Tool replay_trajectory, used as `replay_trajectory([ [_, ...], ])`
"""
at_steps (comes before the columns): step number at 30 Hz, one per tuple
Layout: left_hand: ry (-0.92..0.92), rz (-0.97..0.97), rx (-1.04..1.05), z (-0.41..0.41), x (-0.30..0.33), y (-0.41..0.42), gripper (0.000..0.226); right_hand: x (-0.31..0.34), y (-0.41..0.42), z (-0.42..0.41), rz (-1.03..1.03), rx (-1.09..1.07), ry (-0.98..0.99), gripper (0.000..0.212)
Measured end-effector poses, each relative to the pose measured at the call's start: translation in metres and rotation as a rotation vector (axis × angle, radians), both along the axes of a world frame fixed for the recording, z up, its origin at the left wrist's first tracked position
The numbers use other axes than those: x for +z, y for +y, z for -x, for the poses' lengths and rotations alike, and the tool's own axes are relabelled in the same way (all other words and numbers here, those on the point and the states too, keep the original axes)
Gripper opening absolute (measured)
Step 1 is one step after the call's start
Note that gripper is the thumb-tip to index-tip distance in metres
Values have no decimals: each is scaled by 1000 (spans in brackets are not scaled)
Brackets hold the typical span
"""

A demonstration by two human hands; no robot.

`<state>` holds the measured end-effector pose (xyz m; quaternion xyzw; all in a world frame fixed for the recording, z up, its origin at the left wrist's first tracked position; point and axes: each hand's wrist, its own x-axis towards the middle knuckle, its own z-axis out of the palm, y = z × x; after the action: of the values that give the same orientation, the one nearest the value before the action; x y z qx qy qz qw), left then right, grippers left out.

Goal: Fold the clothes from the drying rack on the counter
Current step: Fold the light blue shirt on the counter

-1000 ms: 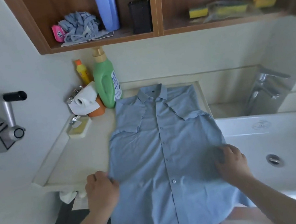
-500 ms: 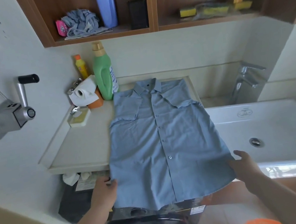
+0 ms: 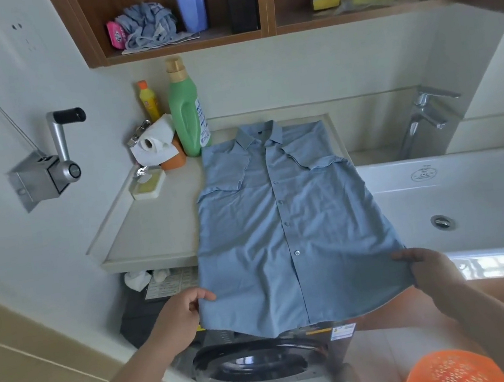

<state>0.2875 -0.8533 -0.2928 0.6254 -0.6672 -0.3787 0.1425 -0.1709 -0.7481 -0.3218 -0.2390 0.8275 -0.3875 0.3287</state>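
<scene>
Blue shirt [image 3: 282, 228] lies face up on surface [image 3: 152, 235], buttoned, collar toward wall, sleeves tucked in; hem overhangs surface's front edge above washing machine [image 3: 263, 362]. Left hand [image 3: 183, 312] pinches shirt's left hem corner, right hand [image 3: 429, 269] grips right hem corner. Step looks like bottom-up fold, just starting. Next move calls for lifting both corners evenly, carrying hem toward collar, keeping placket straight. Green bottle [image 3: 186, 109] just left of collar, sink [image 3: 460, 192] right of shirt.

The shirt [image 3: 281, 219] lies on the counter [image 3: 152, 235], bottles [image 3: 186, 112] behind-left, sink [image 3: 473, 190] right.
</scene>
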Motion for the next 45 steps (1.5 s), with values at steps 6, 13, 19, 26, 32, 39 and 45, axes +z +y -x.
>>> replay_trajectory([
  [6, -33, 194, -41, -18, -3, 3, 39, 26, 21, -6, 44, 251, 213, 49],
  [13, 13, 459, -104, -25, 7, -3, 25, 40, 36, -10, 77, 461, 508, 50],
  [19, 133, 494, -378, -29, 34, -14, 35, 62, 48, -18, 255, 725, 690, 15],
  [26, 255, 140, -473, -26, 85, -34, 31, 114, 38, -20, 262, 896, 551, 15],
  [32, 556, 21, -303, -14, 117, -67, 34, 154, 6, -22, 326, 787, -89, 31],
  [39, 547, 116, -121, 15, 130, -127, 43, 165, -73, -7, 457, 672, -174, 30],
  [45, 489, 259, 130, 52, 133, -206, 38, 180, -165, 25, 511, 533, -359, 47],
])
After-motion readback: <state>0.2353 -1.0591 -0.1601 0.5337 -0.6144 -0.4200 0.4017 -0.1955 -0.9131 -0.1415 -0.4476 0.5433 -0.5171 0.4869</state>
